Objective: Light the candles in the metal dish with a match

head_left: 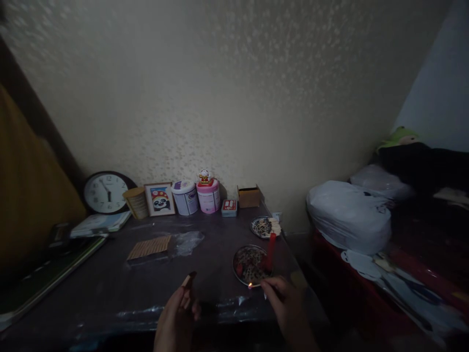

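Wooden match (pixel 257 285) is lit, guys, with a tiny flame on its left end. It's pinched in the fingertips of the right hand (pixel 287 305), right by the near rim of a round plate (pixel 234 267). Left hand (pixel 176 312) is gripping a small brown box (pixel 189 279) between thumb and fingers, off to the left of the plate. That plate's full of dark bits too small to make out, plus a red candle-like stick (pixel 271 250) poking up on its right side.

Bit farther back on the table there's a row of brown pieces (pixel 149 247) with crumpled clear plastic (pixel 187 243) just beside it, and over right a second plate (pixel 251 229) piled with burnt and pale sticks. Way back by the wall: clock (pixel 106 193), panda picture (pixel 160 199), two tins (pixel 185 199) and an open cardboard box (pixel 248 198).
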`<state>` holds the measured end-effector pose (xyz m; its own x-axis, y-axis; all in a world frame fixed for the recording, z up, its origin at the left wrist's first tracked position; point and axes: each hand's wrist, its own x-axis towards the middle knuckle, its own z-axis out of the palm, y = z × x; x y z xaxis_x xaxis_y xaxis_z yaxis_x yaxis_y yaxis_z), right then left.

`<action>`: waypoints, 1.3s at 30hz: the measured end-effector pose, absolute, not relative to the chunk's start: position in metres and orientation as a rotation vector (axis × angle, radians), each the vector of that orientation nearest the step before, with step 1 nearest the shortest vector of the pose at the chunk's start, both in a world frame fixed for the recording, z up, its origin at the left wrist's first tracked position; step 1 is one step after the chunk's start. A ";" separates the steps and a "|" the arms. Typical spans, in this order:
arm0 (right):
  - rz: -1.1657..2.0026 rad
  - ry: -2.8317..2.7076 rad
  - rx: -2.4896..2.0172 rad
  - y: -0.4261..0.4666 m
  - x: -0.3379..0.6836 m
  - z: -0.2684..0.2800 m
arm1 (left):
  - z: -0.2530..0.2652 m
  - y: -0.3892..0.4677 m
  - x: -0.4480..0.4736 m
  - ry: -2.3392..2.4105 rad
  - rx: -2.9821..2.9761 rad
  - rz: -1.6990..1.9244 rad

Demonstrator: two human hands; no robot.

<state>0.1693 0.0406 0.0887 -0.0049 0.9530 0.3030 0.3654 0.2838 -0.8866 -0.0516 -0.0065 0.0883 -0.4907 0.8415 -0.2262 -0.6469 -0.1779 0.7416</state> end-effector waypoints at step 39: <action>0.773 -1.485 -1.317 0.049 0.154 0.097 | 0.093 -0.009 -0.054 0.955 0.179 1.778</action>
<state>0.1545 0.0487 0.0971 0.0552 0.9673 0.2475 0.3524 0.2131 -0.9113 -0.0540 -0.0095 0.0933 -0.4284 0.8482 -0.3115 -0.7283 -0.1201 0.6747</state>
